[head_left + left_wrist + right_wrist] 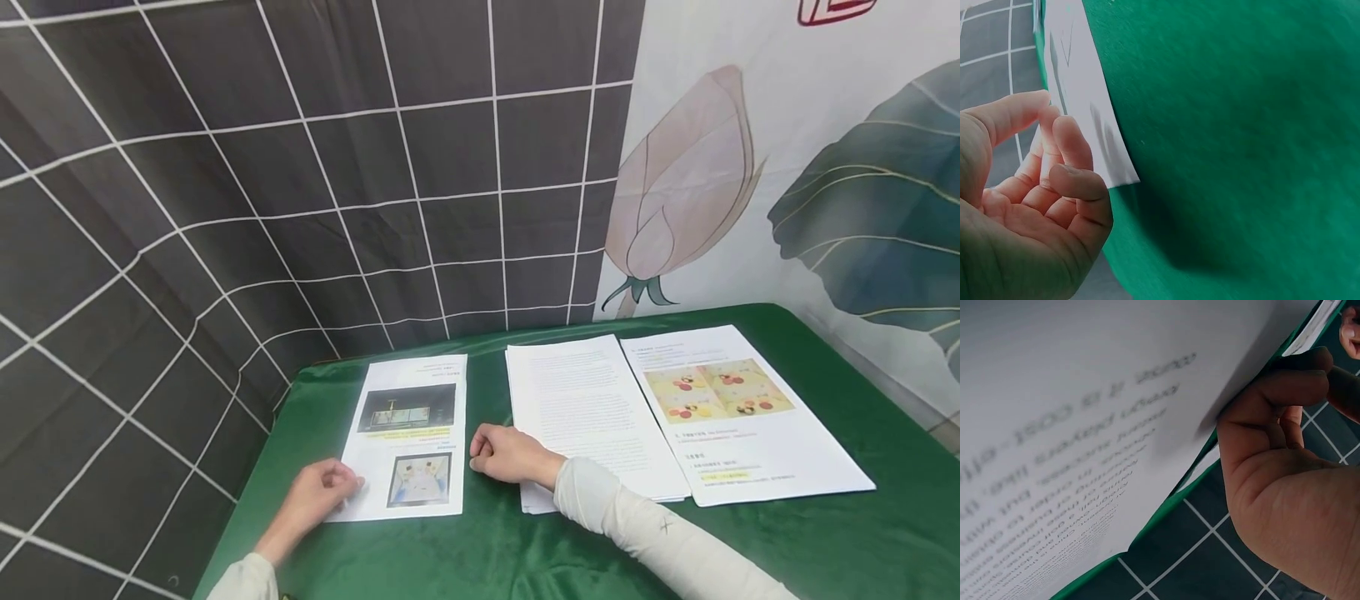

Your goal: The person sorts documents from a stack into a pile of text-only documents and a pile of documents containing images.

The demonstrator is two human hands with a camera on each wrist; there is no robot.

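A stack of printed sheets [408, 372] with a dark picture and a lighter photo lies at the left of the green-covered table. My left hand [318, 492] is at its lower left edge, fingers loosely bent, thumb tip close to the index fingertip [1049, 112]. The paper's corner [1116, 172] shows just beyond those fingers. My right hand [513, 454] lies over the left edge of the middle stack of text pages [592, 400], fingers curled toward the left stack. In the right wrist view nothing shows in its bent fingers [1285, 387], and the page text [1085, 469] fills the left side.
A third stack [757, 450], with a colourful picture and highlighted lines, lies to the right of the middle one. Green cloth [420, 558] covers the table. Behind stand a dark grid-patterned curtain [450, 167] and a white hanging with a painted lotus bud [682, 175].
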